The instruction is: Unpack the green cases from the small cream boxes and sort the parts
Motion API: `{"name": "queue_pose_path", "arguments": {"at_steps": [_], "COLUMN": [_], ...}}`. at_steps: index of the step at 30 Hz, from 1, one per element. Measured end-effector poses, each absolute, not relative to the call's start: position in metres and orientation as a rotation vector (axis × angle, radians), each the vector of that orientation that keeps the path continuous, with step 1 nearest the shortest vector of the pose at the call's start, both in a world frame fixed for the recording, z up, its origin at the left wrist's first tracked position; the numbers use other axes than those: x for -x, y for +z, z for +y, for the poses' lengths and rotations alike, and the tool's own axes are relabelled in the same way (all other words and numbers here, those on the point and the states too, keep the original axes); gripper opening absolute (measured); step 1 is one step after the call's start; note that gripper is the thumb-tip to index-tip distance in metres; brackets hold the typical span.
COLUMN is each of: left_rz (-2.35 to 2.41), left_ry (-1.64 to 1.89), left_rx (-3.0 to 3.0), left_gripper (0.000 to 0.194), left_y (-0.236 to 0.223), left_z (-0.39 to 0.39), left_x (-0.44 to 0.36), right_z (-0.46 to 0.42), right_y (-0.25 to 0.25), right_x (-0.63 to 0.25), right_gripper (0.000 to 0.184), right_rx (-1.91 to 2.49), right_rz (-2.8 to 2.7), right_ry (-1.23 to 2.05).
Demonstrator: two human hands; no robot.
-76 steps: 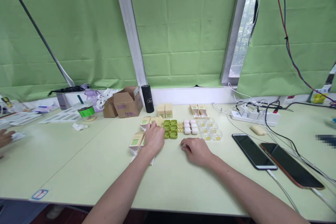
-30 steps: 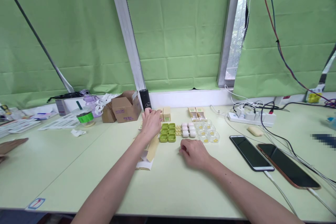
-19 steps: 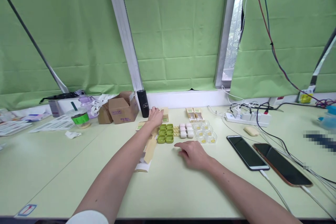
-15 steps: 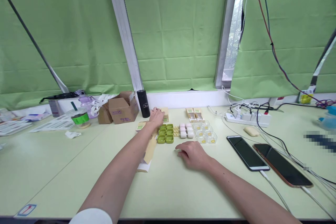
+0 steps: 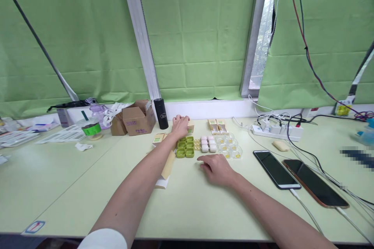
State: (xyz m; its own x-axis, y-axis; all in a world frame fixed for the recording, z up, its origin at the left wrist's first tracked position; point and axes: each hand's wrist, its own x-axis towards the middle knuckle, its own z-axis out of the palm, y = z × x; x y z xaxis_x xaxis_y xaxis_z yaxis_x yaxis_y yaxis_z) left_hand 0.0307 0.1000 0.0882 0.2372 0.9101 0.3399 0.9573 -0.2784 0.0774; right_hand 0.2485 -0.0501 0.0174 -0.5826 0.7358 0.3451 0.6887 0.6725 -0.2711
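My left hand (image 5: 180,126) reaches to the back of a group of small items, its fingers bent over a small tan cardboard box (image 5: 191,128) that they mostly hide. Just in front sit several small olive-green square containers (image 5: 185,148) in rows. To their right are small yellowish pieces (image 5: 197,144), pale pink and white pieces (image 5: 208,144) and clear cups with yellow centres (image 5: 228,148). My right hand (image 5: 217,169) rests on the table in front of these, index finger extended and thumb apart, holding nothing. Under my left forearm lies an opened cardboard sleeve (image 5: 167,167).
Two small tan boxes (image 5: 217,127) stand at the back. On the left are a black cylinder (image 5: 161,113), a brown carton (image 5: 138,118) and a drink cup (image 5: 92,128). A power strip (image 5: 276,132), a phone (image 5: 276,169), a second phone (image 5: 315,183) and cables occupy the right.
My left hand has shifted right and now covers more of the small cardboard box, which also sits further right. My right hand stays nearly in place. The view has shifted slightly.
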Motion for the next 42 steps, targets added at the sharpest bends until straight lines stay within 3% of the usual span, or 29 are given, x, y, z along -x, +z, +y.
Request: {"name": "queue_pose_path", "arguments": {"at_steps": [9, 16, 21, 26, 33, 42], "left_rz": [-1.491, -1.575, -1.553, -1.629, -1.661, -1.668], "left_ry": [-0.951, -0.887, -0.888, -1.104, -1.577, -1.843], "left_rx": [2.570, 2.788, 2.851, 2.832, 2.746, 2.604], "left_gripper": [0.034, 0.033, 0.034, 0.036, 0.032, 0.036], "left_y": [0.119, 0.084, 0.048, 0.040, 0.031, 0.023], "left_z": [0.013, -0.057, -0.067, -0.067, -0.059, -0.056], "left_x": [-0.049, -0.064, -0.068, -0.065, -0.063, -0.066], "right_z": [-0.034, -0.030, -0.034, -0.038, -0.037, -0.029], "right_y": [0.031, 0.033, 0.024, 0.020, 0.016, 0.009], "right_x": [-0.278, -0.291, -0.293, -0.290, -0.284, -0.283], "right_gripper": [0.016, 0.022, 0.016, 0.011, 0.020, 0.030], "right_rx": [1.055, 1.049, 0.988, 0.995, 0.961, 0.993], "right_rz": [-2.056, -2.006, -2.193, -2.238, -2.241, -2.110], "right_ry": [-0.090, -0.043, 0.006, 0.085, 0.127, 0.076]}}
